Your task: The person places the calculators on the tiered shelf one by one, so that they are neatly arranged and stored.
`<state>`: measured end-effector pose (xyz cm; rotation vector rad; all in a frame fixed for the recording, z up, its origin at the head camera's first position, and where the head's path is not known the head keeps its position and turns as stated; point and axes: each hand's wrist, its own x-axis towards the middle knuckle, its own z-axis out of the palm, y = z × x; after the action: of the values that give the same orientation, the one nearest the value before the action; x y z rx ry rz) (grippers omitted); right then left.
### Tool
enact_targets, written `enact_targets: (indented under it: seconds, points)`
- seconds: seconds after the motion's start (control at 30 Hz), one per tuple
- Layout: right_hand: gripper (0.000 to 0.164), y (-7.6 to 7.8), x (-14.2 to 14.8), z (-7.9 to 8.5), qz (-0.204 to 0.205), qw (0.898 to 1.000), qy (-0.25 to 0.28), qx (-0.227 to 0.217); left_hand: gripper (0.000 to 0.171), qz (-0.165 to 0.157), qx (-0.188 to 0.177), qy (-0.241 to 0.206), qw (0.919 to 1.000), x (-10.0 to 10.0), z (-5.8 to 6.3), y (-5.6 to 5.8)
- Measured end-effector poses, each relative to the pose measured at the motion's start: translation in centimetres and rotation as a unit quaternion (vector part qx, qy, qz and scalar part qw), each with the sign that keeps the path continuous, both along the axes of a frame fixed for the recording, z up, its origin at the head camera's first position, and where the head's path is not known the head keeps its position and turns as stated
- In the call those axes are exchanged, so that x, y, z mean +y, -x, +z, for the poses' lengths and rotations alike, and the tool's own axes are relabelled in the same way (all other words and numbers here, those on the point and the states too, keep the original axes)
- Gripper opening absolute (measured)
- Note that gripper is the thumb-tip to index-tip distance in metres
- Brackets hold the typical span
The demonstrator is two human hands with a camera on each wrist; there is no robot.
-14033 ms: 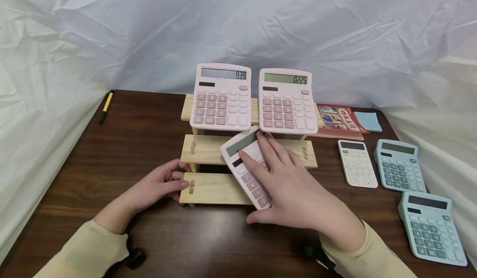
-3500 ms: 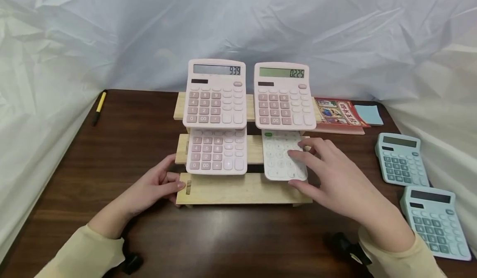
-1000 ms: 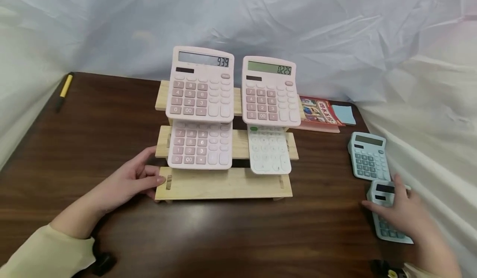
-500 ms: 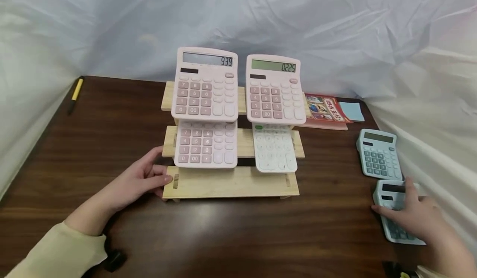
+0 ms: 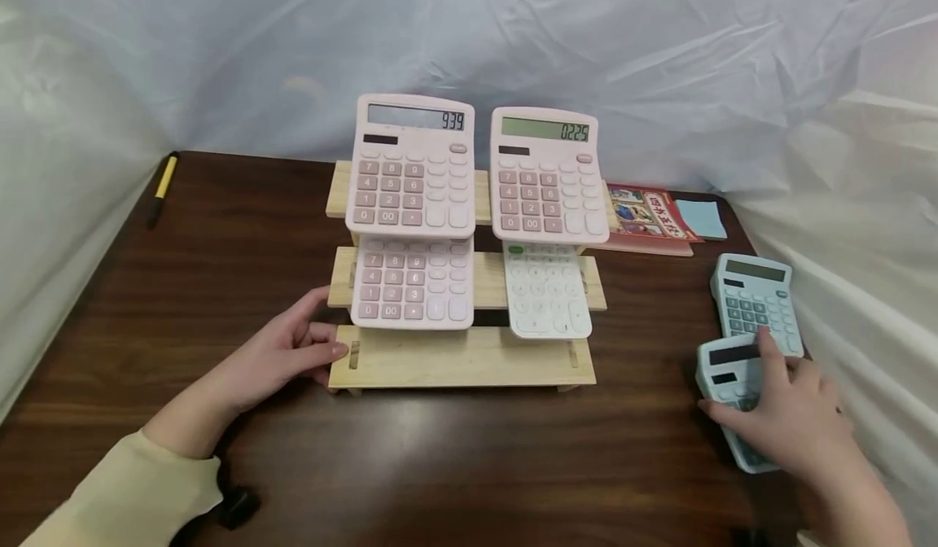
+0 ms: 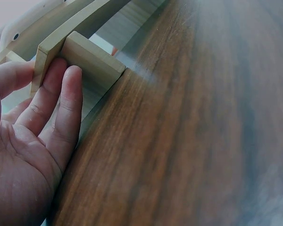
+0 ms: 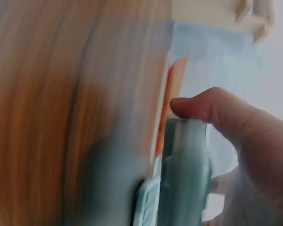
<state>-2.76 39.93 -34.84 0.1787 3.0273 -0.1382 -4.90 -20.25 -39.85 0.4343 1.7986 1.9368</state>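
My left hand (image 5: 274, 360) pinches the left end of the lowest board of a three-tier wooden rack (image 5: 462, 357); in the left wrist view its thumb and fingers (image 6: 68, 103) lie on both sides of the board's end. Far right, my right hand (image 5: 795, 417) grips a light blue calculator (image 5: 721, 380) by its sides, covering many of its keys. In the right wrist view that calculator (image 7: 186, 174) shows edge-on under the thumb. Two pink calculators (image 5: 410, 181) stand on the top tier. The middle tier holds a third pink calculator (image 5: 414, 286) and a white calculator (image 5: 548, 295).
A second light blue calculator (image 5: 758, 291) lies just behind the held one, partly overlapped. Behind the rack's right side are a red booklet (image 5: 652, 215) and blue paper (image 5: 701, 218). A yellow-black pen (image 5: 163, 189) lies back left. Plastic sheeting (image 5: 469, 34) borders the table.
A pink calculator, then the white one, went onto the middle tier. My right hand moved to the front blue calculator, which has just shifted left and back. The left hand stays on the rack.
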Motion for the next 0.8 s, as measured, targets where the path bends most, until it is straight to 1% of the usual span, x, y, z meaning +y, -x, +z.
enact_targets:
  seconds: [0.13, 0.23, 0.33, 0.43, 0.53, 0.67, 0.8]
  points:
    - [0.128, -0.7, -2.8, 0.6, 0.056, 0.998, 0.011, 0.037, 0.068, 0.0, -0.002, -0.002, 1.0, 0.1, 0.0, 0.1]
    - [0.125, -1.4, -4.3, 1.1, 0.098, 0.993, 0.031, 0.05, 0.068, 0.0, -0.002, -0.006, 1.0, 0.2, 0.0, 0.1]
    - [0.124, -2.0, -5.8, 1.5, 0.123, 0.991, 0.041, 0.039, 0.068, -0.002, -0.007, -0.009, 0.9999, 0.3, -0.1, 0.2]
    - [0.128, -2.4, -7.2, 1.9, 0.138, 0.989, 0.038, 0.021, 0.069, -0.002, -0.007, -0.009, 0.9999, 0.3, -0.1, 0.1]
    - [0.129, -2.9, -8.5, 2.3, 0.164, 0.985, 0.042, 0.013, 0.068, 0.0, -0.005, -0.007, 1.0, 0.3, 0.0, 0.2]
    - [0.126, -3.5, -10.3, 2.6, 0.2, 0.979, 0.047, 0.003, 0.068, -0.001, -0.009, -0.005, 0.9999, 0.2, 0.2, 0.1]
    - [0.123, -3.8, -12.1, 2.7, 0.222, 0.974, 0.049, -0.006, 0.067, 0.002, -0.014, -0.001, 0.9999, 0.1, 0.2, -0.2]
